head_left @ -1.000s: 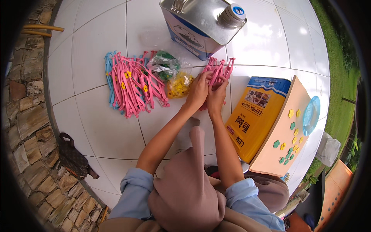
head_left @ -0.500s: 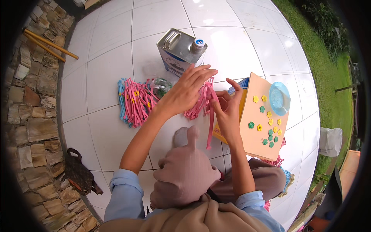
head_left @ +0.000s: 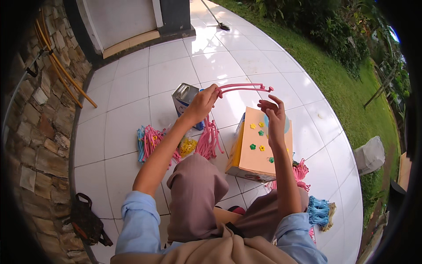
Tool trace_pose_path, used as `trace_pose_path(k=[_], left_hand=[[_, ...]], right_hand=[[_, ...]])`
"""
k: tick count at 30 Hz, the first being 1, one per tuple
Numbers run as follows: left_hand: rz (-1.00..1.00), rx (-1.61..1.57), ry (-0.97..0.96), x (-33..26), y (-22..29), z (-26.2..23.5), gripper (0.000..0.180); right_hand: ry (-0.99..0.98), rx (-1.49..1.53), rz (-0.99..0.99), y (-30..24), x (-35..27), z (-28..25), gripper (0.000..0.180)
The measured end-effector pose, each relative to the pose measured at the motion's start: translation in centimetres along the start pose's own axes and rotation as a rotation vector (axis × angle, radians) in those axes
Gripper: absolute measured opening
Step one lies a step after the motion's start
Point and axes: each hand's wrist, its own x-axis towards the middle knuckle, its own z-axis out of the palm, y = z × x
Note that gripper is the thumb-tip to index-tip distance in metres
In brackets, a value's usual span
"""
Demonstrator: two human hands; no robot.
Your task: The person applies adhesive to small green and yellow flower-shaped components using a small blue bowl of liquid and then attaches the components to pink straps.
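My left hand [head_left: 203, 104] is closed on one end of some thin pink knob-ended cords [head_left: 241, 88], which stretch out to the right in the air. Just below their free ends is my right hand [head_left: 275, 116], its fingers apart and holding nothing. Under my left hand, a bundle of similar pink cords [head_left: 209, 143] rests beside my knee. Right of it, a peach board [head_left: 259, 163] lies on a yellow and blue box [head_left: 235, 160]. Small yellow flowers [head_left: 262, 148] and green flowers [head_left: 252, 146] are spread on the board. My right hand partly hides a light-blue round dish [head_left: 287, 125].
A rectangular metal can [head_left: 179, 105] stands behind my left forearm. Beside it are a clear bag of yellow pieces [head_left: 188, 146] and another pink bundle [head_left: 154, 136] with blue cords [head_left: 140, 138]. More blue bundles [head_left: 317, 210] lie by my right knee. A dark bag [head_left: 89, 220] sits far left.
The view has tilted up toward the door. A pink cord hung from my right hand; now my left hand grips cords held out sideways, and my right hand is free and spread.
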Motion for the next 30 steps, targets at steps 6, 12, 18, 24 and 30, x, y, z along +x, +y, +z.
trace_pose_path(k=[6, 12, 18, 24, 30], left_hand=[[0.013, 0.015, 0.123, 0.8, 1.1, 1.5, 0.023], [-0.042, -0.018, 0.208, 2.4, 2.5, 1.1, 0.023], [-0.105, 0.190, 0.359, 0.9, -0.7, 1.1, 0.023], [-0.200, 0.134, 0.410, 0.7, -1.6, 0.1, 0.024], [-0.183, -0.239, 0.545, 2.0, -1.6, -1.2, 0.024]], right_hand=[[-0.334, -0.336, 0.004, 14.6, -3.6, 6.9, 0.056], [-0.295, -0.451, 0.156, 18.0, -3.2, 9.5, 0.044], [0.032, -0.221, 0.056, 15.8, -3.3, 11.2, 0.056], [0.008, -0.179, 0.085, 18.7, -3.5, 11.6, 0.064], [-0.063, -0.335, 0.175, 23.0, -3.7, 10.3, 0.056]])
